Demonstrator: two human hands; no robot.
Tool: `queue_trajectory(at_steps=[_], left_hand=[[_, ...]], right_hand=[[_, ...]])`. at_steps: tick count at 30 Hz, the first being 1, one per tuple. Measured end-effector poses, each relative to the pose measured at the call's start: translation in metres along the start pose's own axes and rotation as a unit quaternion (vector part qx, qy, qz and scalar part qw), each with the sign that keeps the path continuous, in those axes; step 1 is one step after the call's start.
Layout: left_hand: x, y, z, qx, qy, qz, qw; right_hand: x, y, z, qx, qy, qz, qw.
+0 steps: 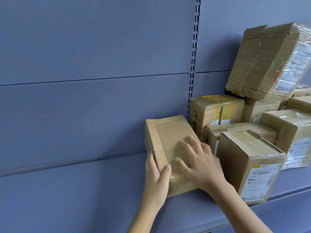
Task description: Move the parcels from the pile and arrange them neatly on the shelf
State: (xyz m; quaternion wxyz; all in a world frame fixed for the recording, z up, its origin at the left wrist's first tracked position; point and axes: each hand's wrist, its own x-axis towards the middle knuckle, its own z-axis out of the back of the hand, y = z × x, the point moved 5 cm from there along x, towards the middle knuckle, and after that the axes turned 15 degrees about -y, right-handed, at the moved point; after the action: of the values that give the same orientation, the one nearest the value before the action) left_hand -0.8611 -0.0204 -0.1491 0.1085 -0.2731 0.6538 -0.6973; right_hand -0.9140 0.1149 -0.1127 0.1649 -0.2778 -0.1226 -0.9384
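Your left hand (pixel 155 179) grips the taped parcel's (pixel 170 148) left edge while your right hand (pixel 200 163) lies spread flat on top. It rests on the shelf (pixel 84 190), long axis toward the back panel (pixel 101 47), just left of a labelled box (pixel 247 165).

Parcel storeroom or courier pickup point, probably, blue-grey metal shelf (pixel 67 190) with slotted upright (pixel 193 64), taped cardboard parcels (pixel 217 110) bearing barcode shipping labels (pixel 259 177), print too blurred to read
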Motion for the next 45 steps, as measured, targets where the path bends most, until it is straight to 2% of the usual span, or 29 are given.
queue_trajectory(at_steps=[7,10,13,16,19,22,24,27,28,31,37,39,41,43,45], left_hand=[[-0.004,0.003,0.0,-0.037,0.008,0.001,0.999],[-0.006,0.019,0.008,-0.098,0.034,0.088,0.991],[-0.004,0.044,0.021,-0.193,0.01,0.249,0.949],[-0.001,0.053,0.029,-0.183,0.007,0.27,0.945],[0.0,0.041,0.032,-0.163,-0.006,0.205,0.965],[-0.001,0.009,0.049,-0.15,-0.093,0.083,0.981],[-0.006,-0.018,0.063,-0.116,-0.125,-0.021,0.985],[-0.02,-0.047,0.079,-0.041,-0.151,-0.134,0.978],[-0.025,-0.055,0.083,-0.009,-0.162,-0.175,0.971],[-0.036,-0.061,0.087,0.064,-0.178,-0.26,0.947],[-0.054,-0.034,0.086,0.117,-0.172,-0.259,0.943],[-0.055,-0.032,0.085,0.111,-0.149,-0.252,0.95],[-0.054,-0.034,0.084,0.125,-0.133,-0.26,0.948],[-0.052,-0.038,0.083,0.136,-0.126,-0.285,0.94],[-0.051,-0.039,0.079,0.135,-0.121,-0.3,0.936]], right_hand=[[-0.003,-0.002,0.001,0.011,-0.006,0.006,1.0],[-0.002,-0.004,0.001,0.023,-0.017,0.011,1.0],[-0.009,-0.006,0.003,0.046,-0.036,0.021,0.998],[-0.024,-0.006,0.015,0.097,-0.098,0.019,0.99],[-0.036,-0.007,0.022,0.246,-0.13,-0.035,0.96],[-0.035,0.001,0.022,0.41,-0.068,-0.113,0.902],[-0.03,0.017,0.027,0.51,-0.011,-0.126,0.851],[-0.026,0.049,0.033,0.658,0.067,-0.085,0.745],[-0.025,0.055,0.032,0.671,0.069,-0.086,0.733],[-0.021,0.06,0.017,0.675,0.053,-0.118,0.726],[-0.036,0.059,-0.026,0.702,0.102,-0.183,0.68],[-0.034,0.056,-0.026,0.693,0.084,-0.178,0.694],[-0.03,0.051,-0.02,0.666,0.043,-0.175,0.724],[-0.028,0.049,-0.008,0.602,-0.009,-0.154,0.783],[-0.03,0.057,0.002,0.525,-0.009,-0.089,0.847]])
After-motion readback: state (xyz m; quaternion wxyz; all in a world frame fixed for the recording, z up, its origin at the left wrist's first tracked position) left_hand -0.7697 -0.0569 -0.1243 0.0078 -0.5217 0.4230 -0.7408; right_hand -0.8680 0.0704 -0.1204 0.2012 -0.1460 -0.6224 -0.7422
